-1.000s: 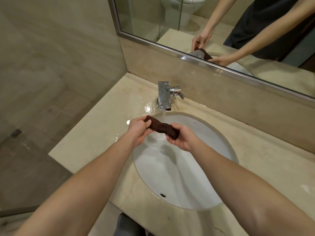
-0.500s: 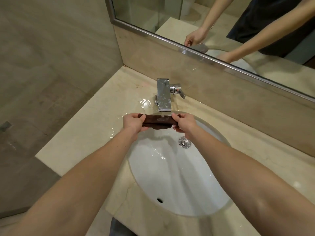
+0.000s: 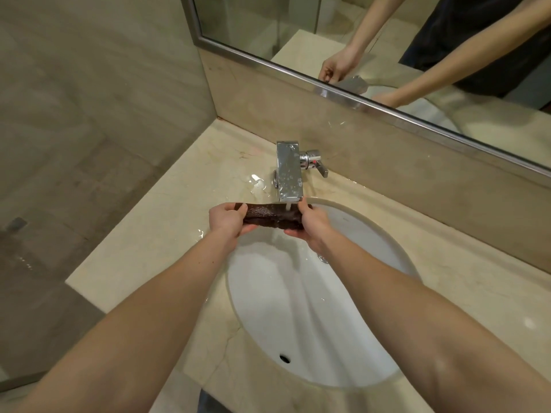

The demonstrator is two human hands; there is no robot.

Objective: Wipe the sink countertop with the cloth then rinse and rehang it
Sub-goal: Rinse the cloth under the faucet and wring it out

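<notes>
Left hand (image 3: 227, 219): closed on the left end of the cloth (image 3: 269, 215), thumb on top. Right hand (image 3: 310, 224): closed on the right end, fingers curled under it. Cloth: dark brown, wet, bunched into a strip, stretched level between the two hands above the back rim of the sink (image 3: 268, 293), directly below the tap (image 3: 288, 171). Tap: chrome, square spout, water droplets on its top face, lever at its right side; a thin stream of water falls from it onto the cloth. Sink: white, oval, set under the counter (image 3: 143, 257), overflow hole at its near side. Counter: beige marble, puddles left of the tap. Mirror (image 3: 387, 40): metal frame, above the backsplash, reflecting the arms.
</notes>
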